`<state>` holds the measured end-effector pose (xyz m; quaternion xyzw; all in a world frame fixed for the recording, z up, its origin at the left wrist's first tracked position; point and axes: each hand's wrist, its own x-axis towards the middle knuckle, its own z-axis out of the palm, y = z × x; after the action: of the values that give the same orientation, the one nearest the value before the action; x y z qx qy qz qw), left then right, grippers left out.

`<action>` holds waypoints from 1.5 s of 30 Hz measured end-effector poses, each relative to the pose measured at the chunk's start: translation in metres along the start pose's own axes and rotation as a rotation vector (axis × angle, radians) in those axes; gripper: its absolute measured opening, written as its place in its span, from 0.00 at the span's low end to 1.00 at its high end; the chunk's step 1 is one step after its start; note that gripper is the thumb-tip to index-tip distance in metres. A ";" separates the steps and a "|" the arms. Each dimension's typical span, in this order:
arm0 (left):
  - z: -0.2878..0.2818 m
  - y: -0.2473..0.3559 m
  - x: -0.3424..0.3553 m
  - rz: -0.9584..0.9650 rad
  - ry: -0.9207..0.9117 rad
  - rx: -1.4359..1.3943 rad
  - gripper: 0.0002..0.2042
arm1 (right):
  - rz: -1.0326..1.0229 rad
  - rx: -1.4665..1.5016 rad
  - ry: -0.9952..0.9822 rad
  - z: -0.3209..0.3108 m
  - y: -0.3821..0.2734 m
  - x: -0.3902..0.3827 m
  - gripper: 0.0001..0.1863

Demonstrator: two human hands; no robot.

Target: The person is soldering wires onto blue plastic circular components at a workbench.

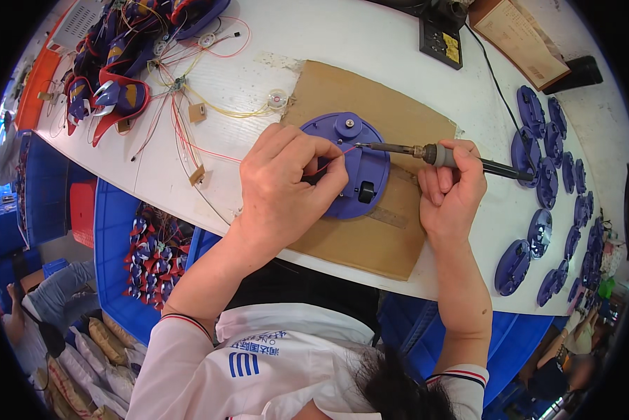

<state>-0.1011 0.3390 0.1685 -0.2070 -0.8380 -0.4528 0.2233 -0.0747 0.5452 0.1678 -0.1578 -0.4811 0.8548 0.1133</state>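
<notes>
Base [376, 164]: purple oval piece lying on brown cardboard [370, 255] in front of the person, a black roller [365, 192] set in its near right part.
Left hand [279, 185]: over the base's left side, thumb and forefinger appearing to pinch a thin red wire [348, 150] close to its end.
Right hand [460, 189]: closed pen-like around the grey sleeve of a soldering iron [430, 154], which points left.
Tip: at or very near the wire's end, above the base; whether they touch, or any solder is there, is too small to tell.
Steadiness: the wire would best be held motionless until the joint sets; resting the left wrist would help.
Heat: a brief touch warming wire and contact together should serve better than lingering, since the purple plastic could melt.
Fingers: the pinch sits close to the hot tip, so gripping a little farther back looks safer.
Shirt [286, 357]: white, with blue characters and a blue block emblem on the front.
Carton [516, 43]: brown, upper right, with small dark print and a barcode-like patch, too fine to read.
Markings: none can be made out on base or iron.
</notes>
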 end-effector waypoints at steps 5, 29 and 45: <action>0.001 -0.001 -0.001 -0.021 -0.001 0.003 0.08 | 0.000 0.010 0.006 0.000 0.000 0.000 0.10; 0.002 -0.001 0.001 -0.036 -0.008 -0.005 0.07 | 0.028 0.016 -0.023 -0.008 0.003 0.001 0.13; -0.001 -0.001 0.003 0.022 -0.022 0.066 0.08 | 0.048 0.067 -0.004 -0.008 0.000 0.001 0.10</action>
<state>-0.1038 0.3382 0.1703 -0.2136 -0.8526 -0.4202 0.2255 -0.0729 0.5516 0.1638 -0.1638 -0.4484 0.8733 0.0972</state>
